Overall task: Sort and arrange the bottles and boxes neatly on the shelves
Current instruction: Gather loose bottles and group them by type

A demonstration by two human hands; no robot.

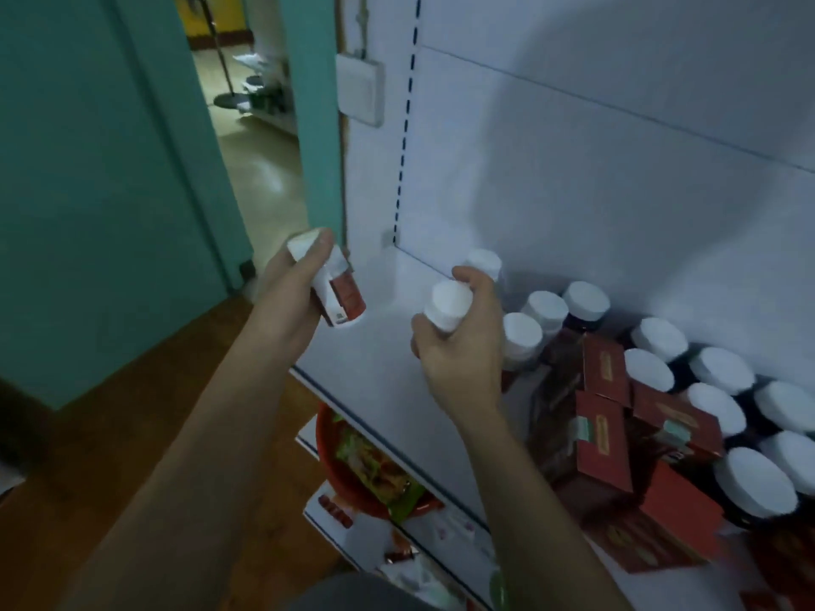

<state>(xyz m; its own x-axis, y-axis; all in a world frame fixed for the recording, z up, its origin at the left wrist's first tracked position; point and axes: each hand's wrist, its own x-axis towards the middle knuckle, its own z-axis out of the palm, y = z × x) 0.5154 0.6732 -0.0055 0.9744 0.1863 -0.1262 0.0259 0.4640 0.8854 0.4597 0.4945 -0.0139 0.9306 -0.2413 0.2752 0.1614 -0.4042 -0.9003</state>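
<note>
Bottle in right hand [447, 305]: I see its white cap sticking up out of the fist, upright, over the bare left part of the shelf. I cannot tell whether its base touches the board.
Right hand [463, 350]: fingers and thumb curled tight around the bottle's body just under the cap.
Bottle in left hand [346, 297]: white with a red label, tilted with the cap up and to the left, held in the air just off the shelf's left end.
Left hand [293, 293]: wrapped around that bottle, with 1 fingertip reaching up by the cap.
Shelf [383, 346]: white board, bare at its left end.
Other bottles [544, 308]: a cluster of dark bottles with white caps stands to the right of my right hand, running back to the white rear panel.
Red boxes [602, 438]: lying jumbled among those bottles, some tipped at angles.
Lower shelf [335, 513]: a red bowl [328, 438] with green and orange packets in it.
Surroundings: teal door [110, 191] at left, wall switch [359, 88] above, wooden floor [110, 434] below.
</note>
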